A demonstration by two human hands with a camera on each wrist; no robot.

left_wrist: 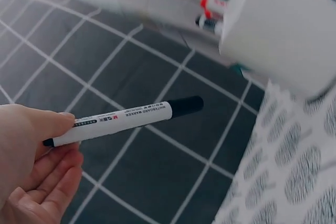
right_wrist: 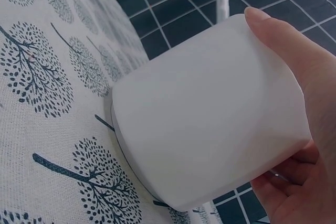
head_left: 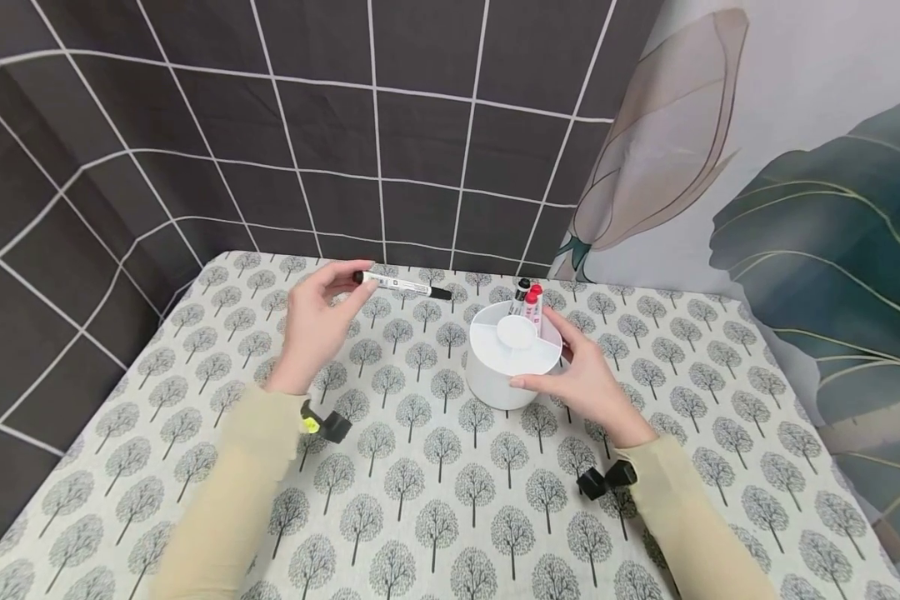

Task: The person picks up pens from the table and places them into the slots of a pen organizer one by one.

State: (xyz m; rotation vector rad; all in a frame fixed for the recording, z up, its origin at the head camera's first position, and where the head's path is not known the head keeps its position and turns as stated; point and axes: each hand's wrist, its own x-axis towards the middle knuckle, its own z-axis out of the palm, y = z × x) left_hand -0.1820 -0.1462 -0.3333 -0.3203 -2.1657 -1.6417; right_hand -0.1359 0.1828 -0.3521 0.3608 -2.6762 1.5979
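Observation:
My left hand [head_left: 321, 312] pinches a whiteboard marker [left_wrist: 121, 123] by one end between thumb and fingers. White-bodied, with a black cap, it points right above the table, its cap toward the pen holder. That round white pen holder [head_left: 504, 383] has compartments and a round middle section on top. Around its right side my right hand [head_left: 588, 379] grips it, thumb at the front near the rim and fingers behind. Upright in the back compartment stand a black-capped marker [head_left: 522, 290] and two red-capped markers [head_left: 531, 307]. In the right wrist view the holder's smooth wall [right_wrist: 210, 114] fills the middle.
A cloth with a tree print [head_left: 405, 483] covers the table. Behind it hangs a dark curtain with a white grid [head_left: 330, 125]. At the right is a pale curtain with large leaves and a flower [head_left: 832, 217]. Dark camera mounts [head_left: 606, 479] sit at both wrists.

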